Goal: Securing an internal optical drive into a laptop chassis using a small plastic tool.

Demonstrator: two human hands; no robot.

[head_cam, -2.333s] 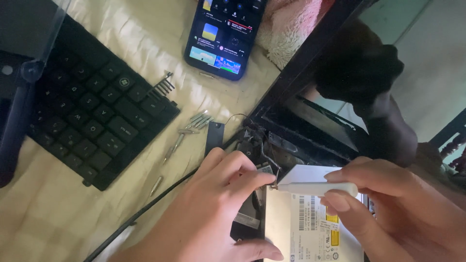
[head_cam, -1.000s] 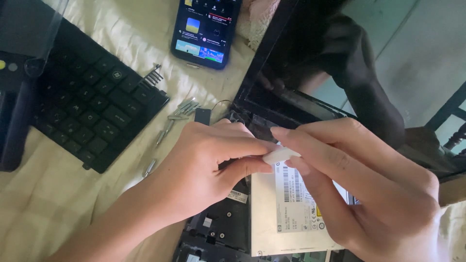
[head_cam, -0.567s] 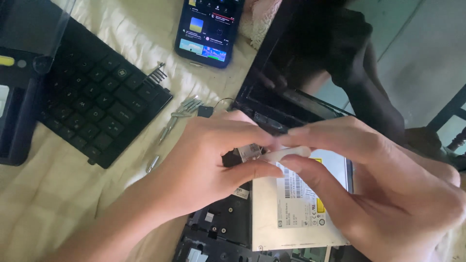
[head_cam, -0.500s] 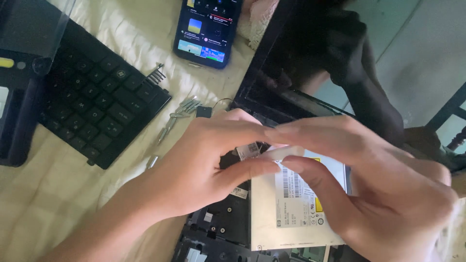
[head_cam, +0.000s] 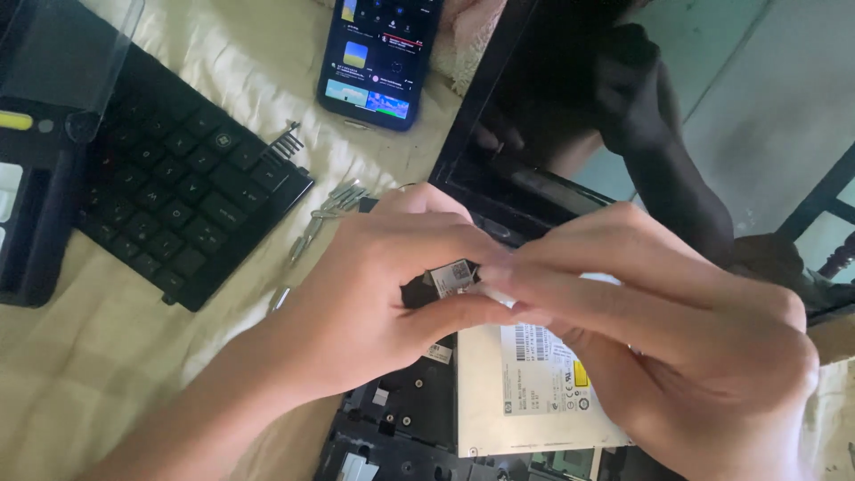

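My left hand (head_cam: 374, 294) and my right hand (head_cam: 677, 347) meet over an opened laptop base (head_cam: 401, 419). Between the fingertips of both hands sits a small black part with a white label (head_cam: 441, 281); my left thumb and fingers pinch it, and my right fingertips press on its right end. Under my right hand lies a flat silver optical drive (head_cam: 525, 392) with labels on top, seated in the base. The laptop's dark screen (head_cam: 570, 116) stands open behind my hands.
A loose black keyboard (head_cam: 178, 196) lies at the left on a cream cloth (head_cam: 80, 356). A lit smartphone (head_cam: 378, 58) lies at the top. Small metal tweezers and clips (head_cam: 312, 223) rest between keyboard and laptop. A dark case (head_cam: 36, 205) sits at far left.
My hands have closed together over the drive's top corner. The small black labelled part has come into view between my fingertips. The white strip held earlier is hidden.
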